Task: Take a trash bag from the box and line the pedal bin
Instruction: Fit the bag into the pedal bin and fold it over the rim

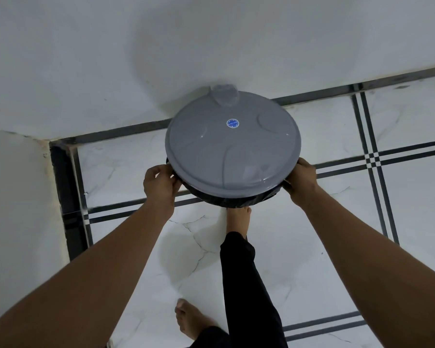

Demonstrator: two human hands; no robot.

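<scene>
Pedal bin (232,149): seen at frame centre, grey lid closed.
Trash bag (226,198): black edge folded over rim.
Left hand (160,183): bag edge pinched.
Right hand (302,180): bag edge gripped.

Pedal bin (232,194) body and pedal hidden beneath grey lid (232,151), blue sticker (233,123) print too small, right foot (239,218) toes tucked under.

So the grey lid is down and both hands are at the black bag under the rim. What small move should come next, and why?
Probably let go and draw both hands back. The trash bag already shows folded around the bin's rim below the closed lid, with the left hand and right hand at its sides. The lining looks finished.
</scene>
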